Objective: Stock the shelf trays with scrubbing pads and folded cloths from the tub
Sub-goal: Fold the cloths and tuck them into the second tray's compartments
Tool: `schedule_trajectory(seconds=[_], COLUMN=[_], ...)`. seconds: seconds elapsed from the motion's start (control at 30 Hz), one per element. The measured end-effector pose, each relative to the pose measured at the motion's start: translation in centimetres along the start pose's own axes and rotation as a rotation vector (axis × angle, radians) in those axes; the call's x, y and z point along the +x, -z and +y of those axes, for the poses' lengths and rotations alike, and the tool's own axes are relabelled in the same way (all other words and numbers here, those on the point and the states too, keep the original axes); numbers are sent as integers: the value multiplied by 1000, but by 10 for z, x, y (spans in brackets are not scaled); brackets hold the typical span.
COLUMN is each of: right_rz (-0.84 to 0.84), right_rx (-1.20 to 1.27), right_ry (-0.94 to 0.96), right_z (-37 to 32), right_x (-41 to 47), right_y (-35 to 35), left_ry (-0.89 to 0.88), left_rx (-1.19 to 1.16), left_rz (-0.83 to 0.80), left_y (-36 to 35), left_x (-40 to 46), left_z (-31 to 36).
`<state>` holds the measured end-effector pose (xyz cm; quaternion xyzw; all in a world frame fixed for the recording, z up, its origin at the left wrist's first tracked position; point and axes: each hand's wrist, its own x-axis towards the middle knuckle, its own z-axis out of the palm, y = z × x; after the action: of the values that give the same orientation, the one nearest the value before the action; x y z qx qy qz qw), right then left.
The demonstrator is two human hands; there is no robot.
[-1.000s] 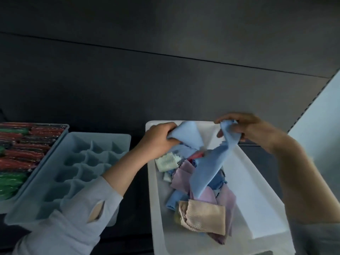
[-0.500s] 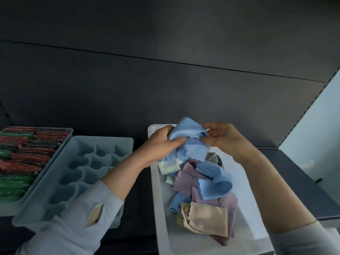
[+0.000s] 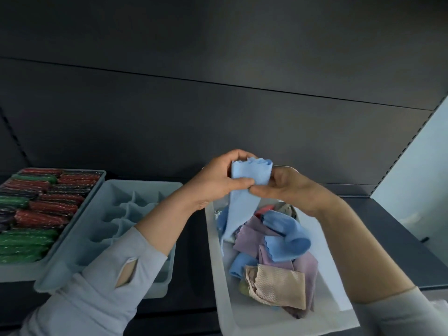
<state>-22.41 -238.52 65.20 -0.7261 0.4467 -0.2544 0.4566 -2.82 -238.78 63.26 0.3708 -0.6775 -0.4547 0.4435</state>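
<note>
Both hands hold one light blue cloth (image 3: 244, 190) above the far end of the white tub (image 3: 218, 282). My left hand (image 3: 218, 180) grips its left side and my right hand (image 3: 288, 187) pinches its right side; the cloth's tail hangs down into the tub. Inside the tub lie more cloths: a darker blue one (image 3: 286, 241), mauve ones (image 3: 252, 236) and a beige mesh one (image 3: 278, 287). A pale blue divided tray (image 3: 116, 229) stands left of the tub, its visible cells holding nothing. Further left a grey tray (image 3: 14, 272) is packed with red and green scrubbing pads (image 3: 41, 214).
Everything rests on a dark shelf (image 3: 392, 238) with a dark back panel (image 3: 218, 105) close behind. A pale wall (image 3: 421, 166) rises at the right. My left sleeve (image 3: 97, 299) crosses over the divided tray's near right corner.
The light blue cloth has been lifted higher and gathered into a narrower strip between both hands. The camera view has risen slightly.
</note>
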Motion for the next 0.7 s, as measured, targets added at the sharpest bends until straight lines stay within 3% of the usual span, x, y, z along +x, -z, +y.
schedule_trajectory(seconds=[0.1, 0.2, 0.37, 0.5, 0.63, 0.7], right_rz=[130, 228, 353, 323, 228, 346], right_rx=[106, 126, 94, 227, 237, 183], right_ry=[12, 59, 230, 230, 228, 210], right_z=[5, 5, -3, -10, -16, -16], right_x=[0, -2, 3, 4, 1, 5], right_y=[-2, 5, -3, -8, -7, -9], left_ry=[-33, 59, 43, 4, 153, 181], left_rx=[34, -70, -125, -125, -157, -191], left_rz=[87, 143, 224, 278, 35, 83], left_y=[6, 9, 0, -2, 3, 0], left_x=[-2, -7, -10, -9, -12, -14], left_z=[5, 2, 0, 2, 1, 4])
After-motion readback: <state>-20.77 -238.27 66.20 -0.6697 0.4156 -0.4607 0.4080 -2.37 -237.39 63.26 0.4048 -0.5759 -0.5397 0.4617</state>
